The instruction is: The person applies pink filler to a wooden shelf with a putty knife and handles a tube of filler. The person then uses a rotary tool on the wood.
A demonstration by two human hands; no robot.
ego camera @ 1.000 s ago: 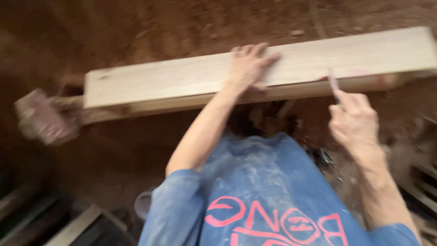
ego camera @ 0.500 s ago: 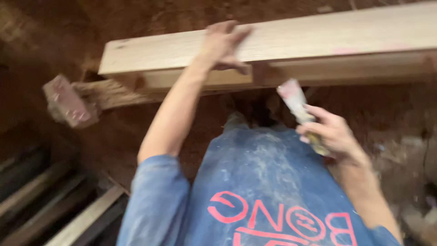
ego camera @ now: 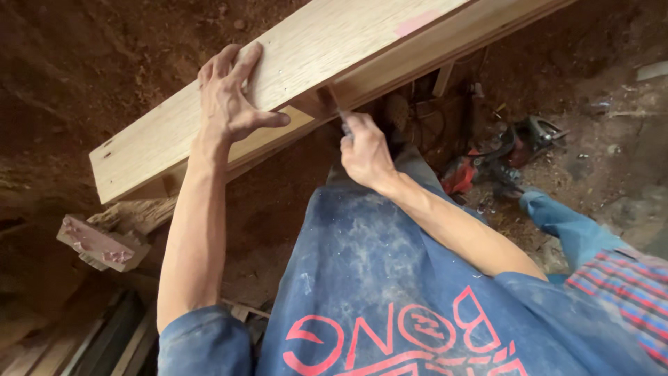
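Note:
A long pale wooden plank [ego camera: 334,42] runs slantwise across the top of the view, with a pink smear [ego camera: 417,23] on its upper face. My left hand [ego camera: 229,94] lies spread on the plank's top near its front edge, thumb hooked over the side. My right hand [ego camera: 365,150] grips a small flat-bladed tool [ego camera: 332,104]. The tool's tip touches the plank's side face at a dark notch, just right of my left thumb. I cannot make out the blade's exact shape. My dusty blue shirt fills the bottom of the view.
A reddish wooden block [ego camera: 101,244] sits under the plank's left end on rough timber. Power tools and cables [ego camera: 515,150] lie on the sawdust-strewn dirt floor at right. Another person's blue sleeve [ego camera: 570,226] and striped clothing show at right. Wooden slats [ego camera: 90,341] lie lower left.
My right hand has risen from beside my body to the plank's side, bringing the tool's tip against it. My left hand stays on the plank. The view has tilted.

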